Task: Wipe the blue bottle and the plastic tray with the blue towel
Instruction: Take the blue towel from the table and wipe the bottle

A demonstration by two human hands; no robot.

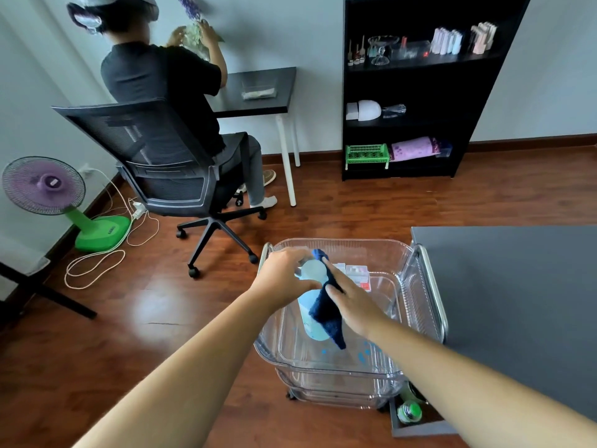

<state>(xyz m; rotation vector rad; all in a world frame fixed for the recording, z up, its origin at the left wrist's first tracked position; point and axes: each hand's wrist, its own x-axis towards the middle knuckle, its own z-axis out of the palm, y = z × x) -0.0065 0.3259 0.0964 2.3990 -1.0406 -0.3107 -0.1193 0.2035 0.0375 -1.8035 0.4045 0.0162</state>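
Status, lower centre of frame:

- Left hand grips the top end of the blue bottle, fingers curled round the pale cap.
- Right hand holds the blue towel against the bottle's right side. Its fingers lie along the cloth; the thumb is hidden, so the exact pinch is unclear. A loose tail of towel hangs below the hand.
- The bottle sits tilted inside the clear plastic tray, which is the top tier of a small cart with metal side rails. Can't tell whether the base touches the tray floor.
- Some small boxes lie at the tray's far end, and blue spots show on its near wall.

Step in hand, by my read: wiping the bottle body. The tray itself looks not yet wiped.

Handling estimates:
- Bottle: smooth plastic, likely light and a bit slippery. The cap grip lets the body turn under the cloth, but a grip nearer the shoulder gives better control if it wobbles.
- Towel: soft and limp, with no stiffness. It should be bunched in the palm so the hanging tail doesn't drag.
- Tray: thin, rigid and clear. It probably flexes under hard pressure, so 1 hand on the rim should brace it while the other wipes.

Upper left of frame: another person sits at a desk, well apart.
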